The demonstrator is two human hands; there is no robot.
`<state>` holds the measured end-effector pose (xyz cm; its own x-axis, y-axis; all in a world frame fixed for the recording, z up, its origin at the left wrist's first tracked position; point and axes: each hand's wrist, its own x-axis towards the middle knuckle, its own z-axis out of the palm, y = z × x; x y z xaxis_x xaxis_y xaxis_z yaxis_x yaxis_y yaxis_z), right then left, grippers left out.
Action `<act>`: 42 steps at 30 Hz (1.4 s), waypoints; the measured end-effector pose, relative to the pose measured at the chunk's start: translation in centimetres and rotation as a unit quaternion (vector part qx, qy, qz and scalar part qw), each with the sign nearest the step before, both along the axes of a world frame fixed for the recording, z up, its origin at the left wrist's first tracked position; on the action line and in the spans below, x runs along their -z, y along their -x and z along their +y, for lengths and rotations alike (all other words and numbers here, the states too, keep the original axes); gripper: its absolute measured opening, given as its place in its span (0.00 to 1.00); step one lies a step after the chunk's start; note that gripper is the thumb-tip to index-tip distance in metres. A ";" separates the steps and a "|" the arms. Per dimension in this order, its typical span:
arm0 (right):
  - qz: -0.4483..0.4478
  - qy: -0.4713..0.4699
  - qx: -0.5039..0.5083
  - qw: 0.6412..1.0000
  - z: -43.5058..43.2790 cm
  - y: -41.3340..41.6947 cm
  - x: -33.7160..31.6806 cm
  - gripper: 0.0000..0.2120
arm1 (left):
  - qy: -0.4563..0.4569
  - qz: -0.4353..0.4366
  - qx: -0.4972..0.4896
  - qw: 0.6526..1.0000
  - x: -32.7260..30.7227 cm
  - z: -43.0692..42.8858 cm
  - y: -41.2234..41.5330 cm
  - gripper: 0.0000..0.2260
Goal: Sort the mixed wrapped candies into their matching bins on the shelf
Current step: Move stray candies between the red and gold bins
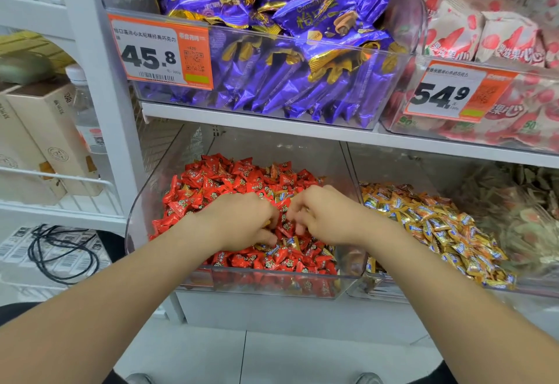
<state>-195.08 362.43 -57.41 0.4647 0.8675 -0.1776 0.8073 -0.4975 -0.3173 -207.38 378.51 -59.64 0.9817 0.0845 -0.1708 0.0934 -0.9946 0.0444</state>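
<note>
A clear bin (142, 202) on the lower shelf holds a heap of red wrapped candies (217, 177). A few gold wrapped candies (292, 243) lie mixed among them. The clear bin to its right holds gold candies (438, 226). Both my hands are down in the red bin, close together. My left hand (242, 220) has its fingers curled, and a bit of gold wrapper shows between its thumb and fingertips. The fingers of my right hand (320, 214) curl down into the candies, and what they hold is hidden.
The shelf above carries a bin of purple chocolate packs (272, 59) and a bin of red-and-white packs (490, 41), both with orange price tags. A greenish candy bin (520, 211) stands at the far right. A white rack with boxes (45, 129) and a black cable (60, 250) is on the left.
</note>
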 end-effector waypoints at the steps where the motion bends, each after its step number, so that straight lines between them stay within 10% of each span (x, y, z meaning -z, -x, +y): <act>1: -0.021 0.027 -0.021 0.999 0.1 0.1 0.3 0.12 | -0.006 0.025 0.003 1.000 0.0 0.0 0.0 0.20; 16: -0.039 0.122 -0.095 0.987 1.3 0.9 3.0 0.23 | -0.095 0.003 0.027 0.995 1.3 -0.3 -0.3 0.14; 26: -0.019 0.031 -0.049 0.998 -0.1 0.8 0.0 0.35 | 0.180 -0.135 -0.048 0.973 -1.0 1.6 1.3 0.13; 35: 0.035 -0.044 -0.007 0.998 0.4 1.1 -0.5 0.02 | 0.507 -0.077 -0.274 0.814 -3.2 -0.1 2.5 0.15; 42: 0.006 -0.042 0.026 0.999 2.7 2.0 2.5 0.12 | 0.641 -0.127 -0.341 0.675 -3.4 0.5 2.1 0.09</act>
<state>-197.06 365.10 -59.91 0.5078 0.8542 -0.1121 0.7768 -0.5102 -0.3692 -209.50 379.01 -56.20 0.8002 0.4746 -0.3665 0.3378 0.1483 0.9295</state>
